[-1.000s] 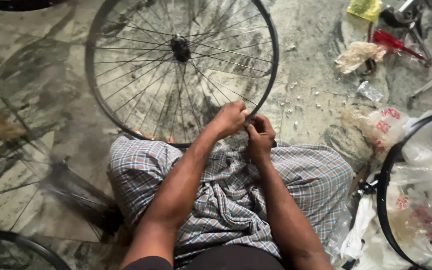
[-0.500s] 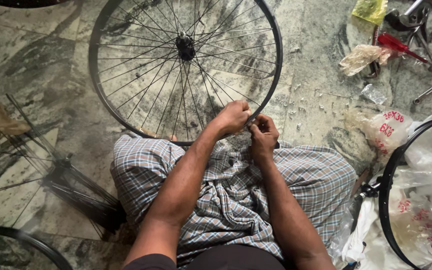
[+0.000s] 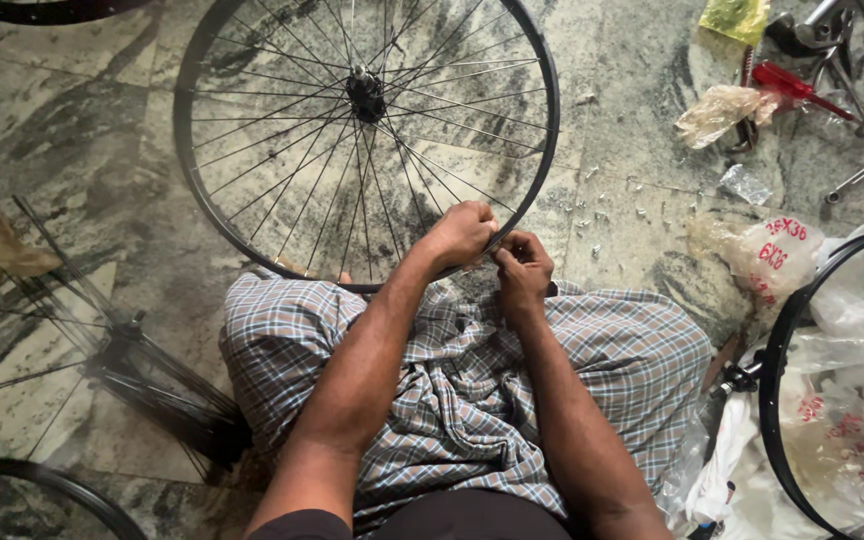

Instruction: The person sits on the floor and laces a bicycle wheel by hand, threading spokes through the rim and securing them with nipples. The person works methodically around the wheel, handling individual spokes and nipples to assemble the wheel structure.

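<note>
A black spoked bicycle wheel (image 3: 252,250) lies flat on the stone floor ahead of my knees, its hub (image 3: 365,92) near the top of the view. My left hand (image 3: 460,234) is closed over the near right part of the rim. My right hand (image 3: 522,270) is closed beside it, fingertips pinched at the same spot on the rim; what they pinch is too small to see. Both forearms reach over my lap, covered by a checked cloth (image 3: 472,400).
A hub with loose spokes (image 3: 122,350) lies at left. Another rim (image 3: 782,400) over plastic bags (image 3: 852,400) sits at right. Red-handled tool (image 3: 792,85), metal tools and crumpled wrappers (image 3: 722,110) lie at top right. Small metal bits (image 3: 612,200) are scattered on the floor.
Both hands stay at the same spot on the rim. The view has shifted slightly, and the fingers have moved a little.
</note>
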